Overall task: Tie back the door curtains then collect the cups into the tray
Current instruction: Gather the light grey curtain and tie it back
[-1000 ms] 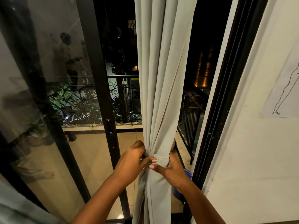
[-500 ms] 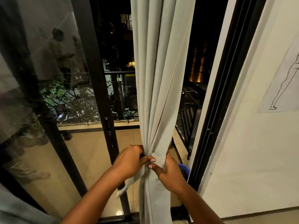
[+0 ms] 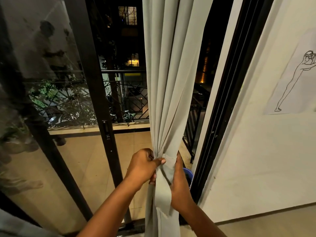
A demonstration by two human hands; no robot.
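A pale grey door curtain (image 3: 171, 82) hangs gathered in the middle of the doorway. A matching fabric tie-back strip (image 3: 165, 182) is wrapped round it at waist height, with one end hanging down in front. My left hand (image 3: 142, 167) grips the gathered curtain and the strip from the left, thumb pressed across the band. My right hand (image 3: 179, 183) holds the strip from the right side of the bundle; its fingers are hidden behind the cloth. No cups or tray are in view.
A black-framed sliding glass door (image 3: 89, 82) stands to the left, with a balcony and railing (image 3: 126, 86) beyond. The black door frame (image 3: 227, 100) and a white wall with a line drawing (image 3: 294, 79) are to the right. A blue container (image 3: 188, 173) sits behind the curtain.
The loose end of the tie-back, which hung at the left under my left hand, now lies in front of the curtain. Both hands stayed at the band.
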